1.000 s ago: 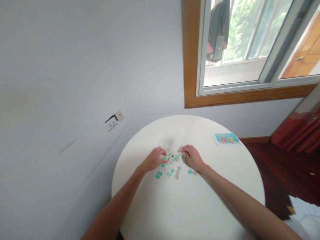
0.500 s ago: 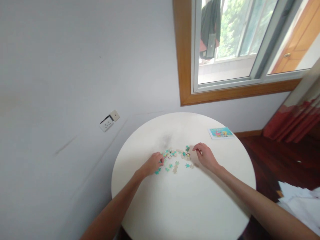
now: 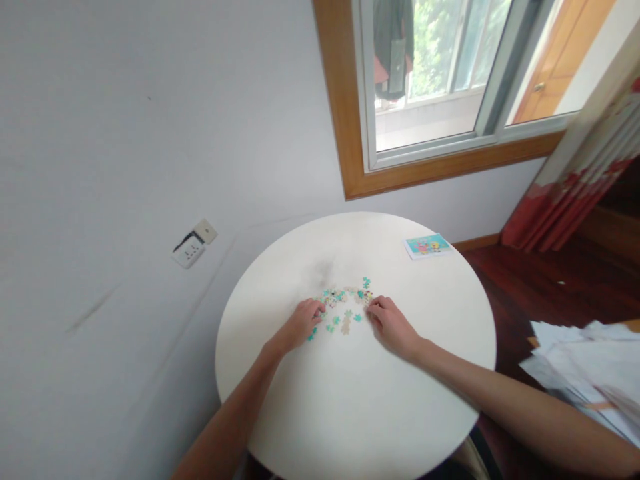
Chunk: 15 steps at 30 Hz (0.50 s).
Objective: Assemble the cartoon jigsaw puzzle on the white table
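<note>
Small jigsaw puzzle pieces [image 3: 346,325], some teal and some beige, lie loosely scattered around the middle of a round white table [image 3: 370,400]. My left hand [image 3: 301,323] rests at the left end of the scatter. Its fingers are curled together over some pieces, and whatever is under the fingertips is too small to name. At the right end, my right hand [image 3: 394,325] is low over the tabletop, fingers bent and closed beside the pieces. Its fingertips hide what they touch or hold. Between the hands, several teal pieces [image 3: 333,325] lie apart from the main cluster.
A card with a colourful cartoon picture [image 3: 428,246] lies near the table's far right edge. Behind are a wall with a socket [image 3: 189,251] and a wood-framed window [image 3: 430,175]. A red and cream curtain [image 3: 537,207] hangs at right, above papers [image 3: 590,360].
My right hand has come down and left onto the right end of the pieces. The left hand stays by its pieces with little movement. The whole view has shifted slightly.
</note>
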{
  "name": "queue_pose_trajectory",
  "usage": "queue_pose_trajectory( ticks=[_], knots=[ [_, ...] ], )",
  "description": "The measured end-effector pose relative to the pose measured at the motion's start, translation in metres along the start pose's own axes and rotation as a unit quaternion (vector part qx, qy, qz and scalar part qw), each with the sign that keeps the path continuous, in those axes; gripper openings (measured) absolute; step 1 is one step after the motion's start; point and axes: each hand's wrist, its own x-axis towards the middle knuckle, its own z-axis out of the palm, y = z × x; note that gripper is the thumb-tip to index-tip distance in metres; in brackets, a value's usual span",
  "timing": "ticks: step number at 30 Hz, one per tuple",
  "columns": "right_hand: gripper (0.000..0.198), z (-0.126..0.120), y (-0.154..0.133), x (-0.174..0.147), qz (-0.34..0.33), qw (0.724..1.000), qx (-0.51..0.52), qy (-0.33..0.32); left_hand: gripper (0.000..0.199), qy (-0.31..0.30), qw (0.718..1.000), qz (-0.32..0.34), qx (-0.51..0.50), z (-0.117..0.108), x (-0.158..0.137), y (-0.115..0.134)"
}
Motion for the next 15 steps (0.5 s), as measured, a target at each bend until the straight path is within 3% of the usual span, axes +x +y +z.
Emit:
queue_pose_trajectory(
  ticks=[3,10,12,15],
  knots=[
    [0.022,0.012,-0.004,0.011,-0.027,0.999,0.023,-0.002,0.009,0.001,0.999,0.031,0.009,-0.001,0.0,0.001],
    [0.025,0.016,-0.021,0.014,-0.03,1.0,0.005,0.007,0.014,0.027,0.998,0.052,-0.014,-0.009,-0.007,0.002],
    [0.025,0.014,-0.026,0.006,-0.049,0.998,-0.013,-0.024,0.016,0.047,0.997,0.052,-0.019,-0.01,-0.014,-0.001],
    [0.042,0.014,-0.034,-0.007,-0.104,0.988,-0.041,-0.106,0.019,0.044,0.997,0.066,-0.02,-0.008,-0.029,-0.006]
  ],
)
